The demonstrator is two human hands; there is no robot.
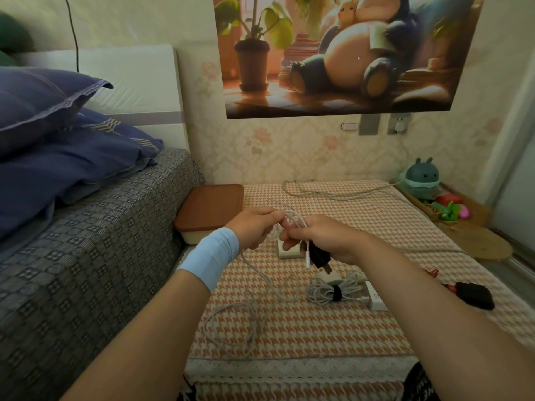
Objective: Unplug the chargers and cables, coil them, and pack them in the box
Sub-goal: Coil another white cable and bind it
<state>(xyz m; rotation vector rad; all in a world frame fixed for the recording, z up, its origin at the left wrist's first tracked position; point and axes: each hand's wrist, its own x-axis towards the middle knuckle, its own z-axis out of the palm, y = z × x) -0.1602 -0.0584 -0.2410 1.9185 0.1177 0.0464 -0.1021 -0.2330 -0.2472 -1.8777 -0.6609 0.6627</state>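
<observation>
Mid-task, coiling stage. The left hand (254, 227), light blue wristband (211, 256) on that wrist, pinches a thin white cable (296, 217) between thumb and fingertips. The right hand (321, 238) has its fingers curled round a few loops of the same cable plus a black plug-like piece (322, 257), type unclear, with a white connector end (307, 257) dangling beside it. The rest of the thin white cable hangs from the hands and lies in loose loops on the orange-and-white houndstooth mat (318, 337), so it looks only partly wound. Done, judging by the layout: one white cable bundle tied with a black strap (333, 293) lies on the mat near a white charger brick (376, 301). Left to do: finish this coil; a long pale cable (333, 194) sprawls uncoiled at the mat's far end; a black device with red cord (474, 295) sits at the right edge; a small white block (285, 251) lies under the hands, possibly a power strip, can't tell; a white plug (399, 126) sits in the wall socket plate (391, 123). Nothing visibly packed. Containers: a cream rounded box with a brown lid (211, 208), lid on, sits between the bed (86, 241) and the mat, left of the hands, contents hidden. A wooden tray (425, 211) at far right holds a teal plush toy (421, 178) and small coloured toys (451, 206).
</observation>
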